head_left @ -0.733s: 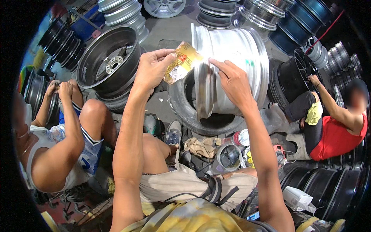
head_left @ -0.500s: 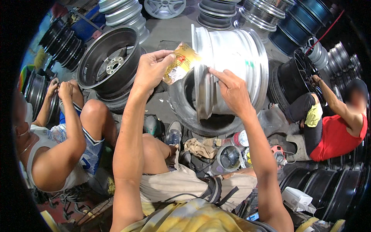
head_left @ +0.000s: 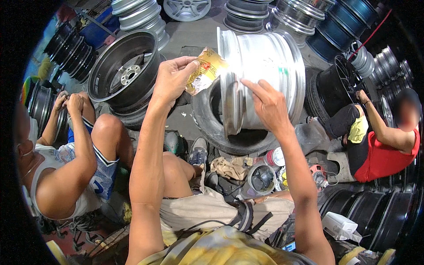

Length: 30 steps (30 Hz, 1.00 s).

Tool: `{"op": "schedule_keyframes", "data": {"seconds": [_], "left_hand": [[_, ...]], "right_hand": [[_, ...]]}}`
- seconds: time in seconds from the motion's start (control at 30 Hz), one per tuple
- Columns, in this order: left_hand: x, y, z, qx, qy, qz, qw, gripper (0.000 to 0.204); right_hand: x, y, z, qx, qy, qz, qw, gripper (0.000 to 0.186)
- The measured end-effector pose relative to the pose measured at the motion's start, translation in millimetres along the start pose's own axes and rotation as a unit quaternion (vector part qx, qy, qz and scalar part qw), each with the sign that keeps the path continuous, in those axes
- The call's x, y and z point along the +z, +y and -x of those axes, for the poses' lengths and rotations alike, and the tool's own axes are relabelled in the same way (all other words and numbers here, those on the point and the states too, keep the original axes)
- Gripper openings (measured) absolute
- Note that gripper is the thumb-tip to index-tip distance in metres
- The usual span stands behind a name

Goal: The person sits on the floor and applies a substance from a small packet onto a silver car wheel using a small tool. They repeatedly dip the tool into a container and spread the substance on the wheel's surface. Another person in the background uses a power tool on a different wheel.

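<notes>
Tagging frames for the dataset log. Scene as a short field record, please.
left hand: pinching a yellow, ragged-edged, paper-like sheet
right hand: index finger extended to the silver metal wheel rim; firm contact unclear
under wheel rim: dark, round rubber tire
left of sheet: black, deep metal rim, tilted
co-workers: two; person in red sleeveless top at right, person in pale sleeveless top at left

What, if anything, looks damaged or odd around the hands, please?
The yellow sheet in the left hand looks worn: its edges are uneven and ragged, and a whitish patch breaks up its printed face.
</notes>
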<state>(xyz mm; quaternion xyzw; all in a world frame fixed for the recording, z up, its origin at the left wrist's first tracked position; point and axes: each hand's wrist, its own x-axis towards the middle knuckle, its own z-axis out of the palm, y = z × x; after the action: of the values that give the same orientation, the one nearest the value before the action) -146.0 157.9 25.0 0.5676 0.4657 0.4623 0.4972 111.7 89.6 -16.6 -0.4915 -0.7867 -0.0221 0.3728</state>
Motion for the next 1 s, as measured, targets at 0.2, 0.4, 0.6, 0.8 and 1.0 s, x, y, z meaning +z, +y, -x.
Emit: {"op": "schedule_keyframes", "data": {"seconds": [0.2, 0.4, 0.6, 0.8, 1.0], "left_hand": [[-2.4, -5.5, -4.0, 0.010, -0.003, 0.017, 1.000, 0.031], [-2.7, -4.0, -2.1, 0.013, -0.009, 0.024, 1.000, 0.032], [-5.4, -6.3, -1.9, 0.018, -0.004, 0.015, 1.000, 0.031], [-3.2, -6.2, 1.6, 0.017, -0.040, 0.039, 0.998, 0.029], [4.4, 0.5, 5.7, 0.020, -0.073, -0.008, 0.997, 0.026]], "right_hand": [[0.2, 6.3, -30.5, -0.056, -0.039, 0.064, 0.996, 0.034], [-2.6, -4.5, -13.9, -0.066, -0.080, 0.061, 0.993, 0.029], [-5.2, 0.1, 21.7, 0.007, -0.078, -0.056, 0.995, 0.040], [4.2, -6.7, 28.6, 0.129, 0.007, -0.226, 0.966, 0.038], [-17.7, -25.5, 2.8, 0.043, 0.055, -0.153, 0.986, 0.039]]}}
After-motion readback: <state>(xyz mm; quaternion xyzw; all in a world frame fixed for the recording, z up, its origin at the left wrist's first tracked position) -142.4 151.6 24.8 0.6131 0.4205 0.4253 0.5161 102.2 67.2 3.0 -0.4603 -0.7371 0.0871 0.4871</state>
